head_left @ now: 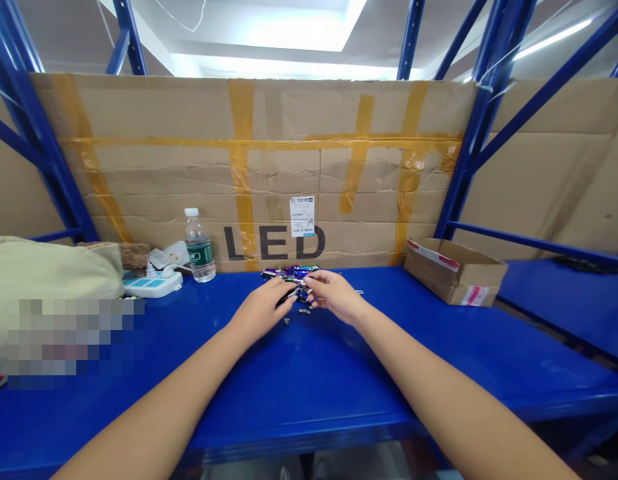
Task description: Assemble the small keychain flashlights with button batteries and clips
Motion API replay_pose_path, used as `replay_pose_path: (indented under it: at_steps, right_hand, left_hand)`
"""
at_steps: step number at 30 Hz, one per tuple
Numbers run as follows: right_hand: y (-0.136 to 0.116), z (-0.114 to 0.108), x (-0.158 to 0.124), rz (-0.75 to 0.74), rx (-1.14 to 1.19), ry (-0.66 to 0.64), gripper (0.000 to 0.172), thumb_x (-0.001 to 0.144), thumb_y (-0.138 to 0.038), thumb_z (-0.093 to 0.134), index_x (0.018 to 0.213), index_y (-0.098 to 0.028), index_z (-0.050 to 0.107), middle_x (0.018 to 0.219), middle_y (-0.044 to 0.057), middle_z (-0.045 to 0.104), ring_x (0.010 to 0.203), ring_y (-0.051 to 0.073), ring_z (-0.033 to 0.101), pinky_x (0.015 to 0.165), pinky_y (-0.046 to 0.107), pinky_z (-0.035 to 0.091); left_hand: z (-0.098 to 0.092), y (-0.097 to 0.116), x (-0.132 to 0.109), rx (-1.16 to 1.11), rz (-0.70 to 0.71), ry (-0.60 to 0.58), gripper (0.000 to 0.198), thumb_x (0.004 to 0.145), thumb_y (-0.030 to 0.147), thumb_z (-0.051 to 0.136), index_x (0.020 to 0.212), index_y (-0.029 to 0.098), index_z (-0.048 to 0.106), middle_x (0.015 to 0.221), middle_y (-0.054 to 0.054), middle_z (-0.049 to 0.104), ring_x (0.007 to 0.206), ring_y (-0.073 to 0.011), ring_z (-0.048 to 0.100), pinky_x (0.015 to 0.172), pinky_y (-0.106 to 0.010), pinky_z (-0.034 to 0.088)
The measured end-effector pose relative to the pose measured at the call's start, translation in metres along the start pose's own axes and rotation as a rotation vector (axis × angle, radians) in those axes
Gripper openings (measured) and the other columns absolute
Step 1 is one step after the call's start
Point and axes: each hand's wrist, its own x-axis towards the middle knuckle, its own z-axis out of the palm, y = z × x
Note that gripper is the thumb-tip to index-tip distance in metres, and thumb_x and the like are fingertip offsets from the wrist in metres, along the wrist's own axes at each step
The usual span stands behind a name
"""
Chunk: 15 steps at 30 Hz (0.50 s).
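My left hand [263,306] is over the middle of the blue table [299,380], its fingers curled round a small dark and silvery piece. Just to the right, my right hand [335,295] has thumb and fingers pinched together at the pieces between the hands; what it holds is too small to name. Behind the fingertips lies a pile of shiny purple, green and black slim items [291,271]. Several tiny metallic bits [305,311] lie on the table between and in front of the hands, one of them [287,321] nearer to me.
A water bottle [200,250] stands at the back left beside a white power strip [153,283]. A pale bag [53,273] rests at the far left. On the right is an open cardboard box [451,277]. Behind stands a large cardboard sheet [189,173] between blue posts.
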Motion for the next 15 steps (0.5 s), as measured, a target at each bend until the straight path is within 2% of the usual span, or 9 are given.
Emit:
replay_pose_path:
  at_steps: [3, 7, 10, 13, 15]
  right_hand:
    - [0.0042, 0.0021, 0.0023, -0.055, -0.033, 0.023, 0.026, 0.075, -0.037, 0.069, 0.087, -0.015, 0.061, 0.067, -0.001, 0.058, 0.054, 0.008, 0.055, 0.049, 0.02, 0.045]
    - [0.0026, 0.0044, 0.0016, -0.157, -0.313, -0.035, 0.02, 0.081, -0.036, 0.059, 0.08, -0.017, 0.064, 0.051, -0.005, 0.051, 0.044, 0.008, 0.046, 0.046, 0.022, 0.042]
    - [-0.0002, 0.0035, 0.0009, -0.175, -0.427, -0.043, 0.021, 0.087, -0.032, 0.051, 0.084, -0.017, 0.066, 0.046, -0.005, 0.047, 0.043, 0.009, 0.046, 0.048, 0.022, 0.042]
    - [-0.0001, 0.0031, 0.0007, -0.148, -0.398, -0.094, 0.023, 0.088, -0.033, 0.05, 0.091, -0.017, 0.066, 0.052, -0.005, 0.047, 0.045, 0.009, 0.047, 0.048, 0.023, 0.044]
    - [0.0016, 0.0052, -0.001, -0.104, -0.337, -0.149, 0.023, 0.087, -0.032, 0.051, 0.099, -0.017, 0.064, 0.065, -0.003, 0.053, 0.051, 0.009, 0.052, 0.05, 0.023, 0.047]
  left_hand:
    - [0.0033, -0.0002, -0.0008, -0.019, 0.012, -0.023, 0.026, 0.092, 0.025, 0.048, 0.114, 0.021, 0.061, 0.108, -0.008, 0.065, 0.098, -0.0201, 0.061, 0.087, -0.034, 0.05]
    - [0.0049, 0.0004, -0.0005, -0.041, 0.004, -0.043, 0.022, 0.092, 0.027, 0.048, 0.107, 0.021, 0.062, 0.105, -0.007, 0.066, 0.095, -0.0201, 0.062, 0.086, -0.035, 0.051]
    - [0.0057, 0.0016, 0.0006, -0.068, -0.006, -0.038, 0.019, 0.092, 0.026, 0.048, 0.103, 0.02, 0.062, 0.101, -0.006, 0.066, 0.094, -0.02, 0.062, 0.085, -0.035, 0.051]
    - [0.0059, 0.0024, 0.0019, -0.098, -0.039, 0.016, 0.021, 0.092, 0.025, 0.048, 0.109, 0.019, 0.06, 0.108, -0.008, 0.066, 0.101, -0.0214, 0.061, 0.091, -0.037, 0.05]
    - [0.004, 0.0027, 0.0023, -0.102, -0.079, 0.05, 0.025, 0.092, 0.024, 0.047, 0.114, 0.019, 0.058, 0.112, -0.009, 0.064, 0.105, -0.0227, 0.06, 0.093, -0.038, 0.049]
